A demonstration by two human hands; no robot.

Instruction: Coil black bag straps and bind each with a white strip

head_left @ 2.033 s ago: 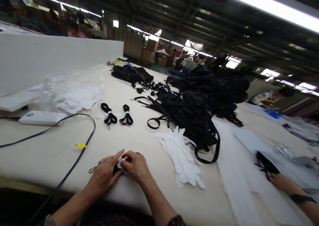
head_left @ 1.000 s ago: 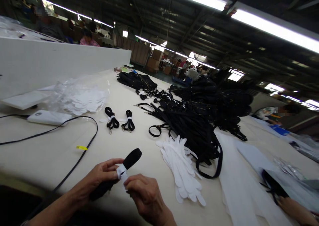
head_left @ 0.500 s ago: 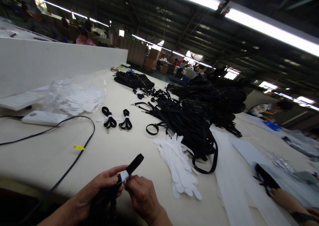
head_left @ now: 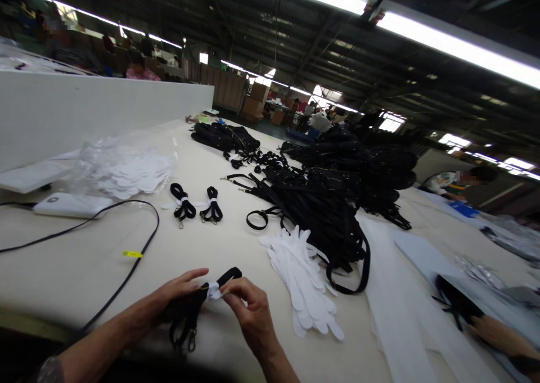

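Note:
A folded black strap [head_left: 194, 311] with a metal clip hangs at the front of the table, a white strip [head_left: 214, 291] wrapped around its middle. My left hand [head_left: 179, 292] supports the strap from the left, its thumb raised and its other fingers mostly hidden behind the bundle. On the other side, my right hand [head_left: 250, 304] pinches the end of the white strip between thumb and fingers. Two wrapped strap bundles [head_left: 183, 204] lie farther up on the left. Right of my hands rests a pile of white strips [head_left: 301, 284].
A heap of black straps [head_left: 316, 208] and stacked black bags [head_left: 358, 158] fill the middle and back. At left are a plastic bag of white pieces [head_left: 130, 172], a white device [head_left: 71, 204] and a black cable [head_left: 137, 265]. A co-worker's hand [head_left: 493, 332] is at lower right.
My right hand has shifted up and now pinches the strip's end. My left thumb has lifted off the strap. The bundle has tilted, showing its metal clip below.

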